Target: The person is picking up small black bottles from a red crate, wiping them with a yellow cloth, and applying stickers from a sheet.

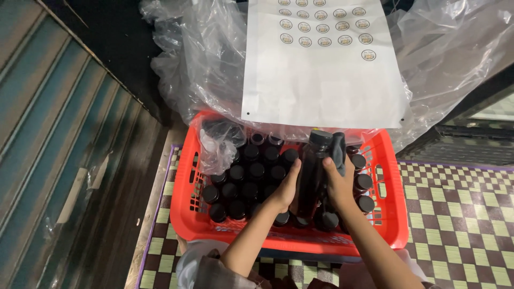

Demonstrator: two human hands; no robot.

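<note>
The red basket (pixel 203 214) sits on a checked mat (pixel 460 214), full of small dark bottles with black caps (pixel 251 176). Behind the basket lie a clear plastic bag (pixel 203 59) and a white sticker sheet (pixel 321 91). Over the right half of the basket, the person holds two dark bottles (pixel 316 171) upright. To do this well, they should probably keep both bottles straight and lift slowly, so none bump the others. The left hand (pixel 286 192) presses flat on the bottles' left side, fingers together. The right hand (pixel 340 184) wraps round them, fingers curled tight.
</note>
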